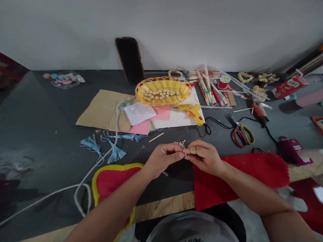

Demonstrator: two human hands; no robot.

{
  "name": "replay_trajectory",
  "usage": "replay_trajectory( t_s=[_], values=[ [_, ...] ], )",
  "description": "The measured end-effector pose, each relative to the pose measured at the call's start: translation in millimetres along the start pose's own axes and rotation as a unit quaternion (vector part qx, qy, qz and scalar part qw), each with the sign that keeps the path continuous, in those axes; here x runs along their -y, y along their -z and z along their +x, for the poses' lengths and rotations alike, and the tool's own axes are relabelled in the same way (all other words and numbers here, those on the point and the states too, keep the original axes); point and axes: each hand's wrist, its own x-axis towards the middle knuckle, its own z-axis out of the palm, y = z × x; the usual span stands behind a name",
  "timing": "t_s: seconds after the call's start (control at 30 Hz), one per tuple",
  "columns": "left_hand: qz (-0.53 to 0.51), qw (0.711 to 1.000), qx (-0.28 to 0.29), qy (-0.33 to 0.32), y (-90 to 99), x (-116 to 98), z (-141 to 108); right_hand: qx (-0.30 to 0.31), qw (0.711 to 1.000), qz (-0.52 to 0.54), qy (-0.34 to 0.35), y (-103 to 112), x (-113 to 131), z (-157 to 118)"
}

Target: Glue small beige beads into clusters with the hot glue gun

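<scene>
My left hand (168,155) and my right hand (204,155) meet over the dark table, fingertips pinched together. Small pale beads show between the fingertips, mostly hidden by the fingers. A tape-like band wraps one finger of the right hand. Just beyond the fingers lies a small pile of cream beads (180,144). Farther back stands a yellow woven basket (188,93), with several little beaded flowers (161,94) in it. A short wooden stick (156,137) lies to the left of the bead pile.
Behind lie a yellow glue gun (190,109), scissors (242,134), packaged sticks (208,85) and a thread spool (224,82). A phone (130,60) leans on the wall. Blue tassels (116,153), a white cord (94,164), brown paper (98,109) and red felt (257,171) lie around.
</scene>
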Motion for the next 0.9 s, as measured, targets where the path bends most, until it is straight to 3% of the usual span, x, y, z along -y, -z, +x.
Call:
replay_trajectory(
  t_s=[0.9],
  values=[
    [0.033,0.998,0.006,-0.055,-0.1,-0.2,-1.0,-0.015,1.0,0.01,-0.026,0.9,4.5,1.3]
  ],
)
